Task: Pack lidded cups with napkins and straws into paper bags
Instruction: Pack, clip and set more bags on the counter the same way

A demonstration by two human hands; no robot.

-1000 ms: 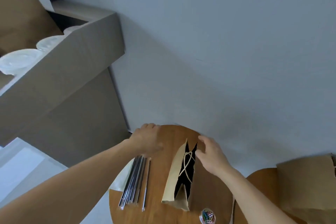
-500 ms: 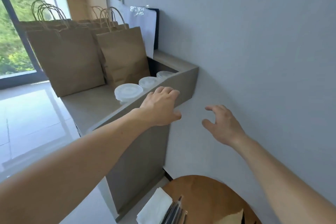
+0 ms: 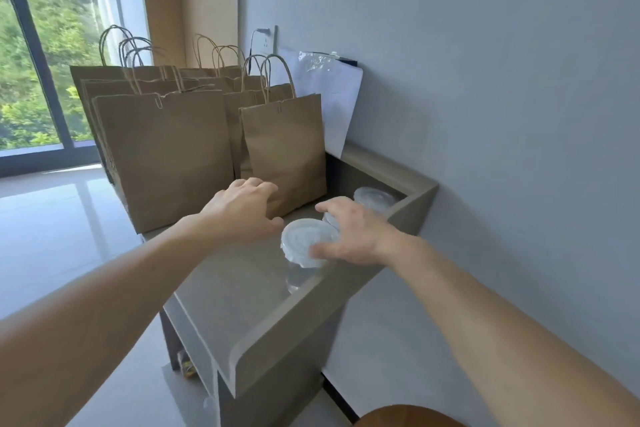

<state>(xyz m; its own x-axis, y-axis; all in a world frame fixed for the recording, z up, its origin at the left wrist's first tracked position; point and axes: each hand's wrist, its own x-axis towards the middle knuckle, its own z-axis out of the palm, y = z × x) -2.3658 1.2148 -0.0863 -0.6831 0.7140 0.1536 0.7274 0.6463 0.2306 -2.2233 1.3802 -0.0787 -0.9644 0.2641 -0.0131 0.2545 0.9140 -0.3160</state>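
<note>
Gripping lid of nearest cup with right hand, thumb on rim; standing on grey counter by raised edge. Hovering left hand at cup's 9 o'clock, fingers spread, holding nothing. Noting paper bags upright at 11 o'clock.
</note>
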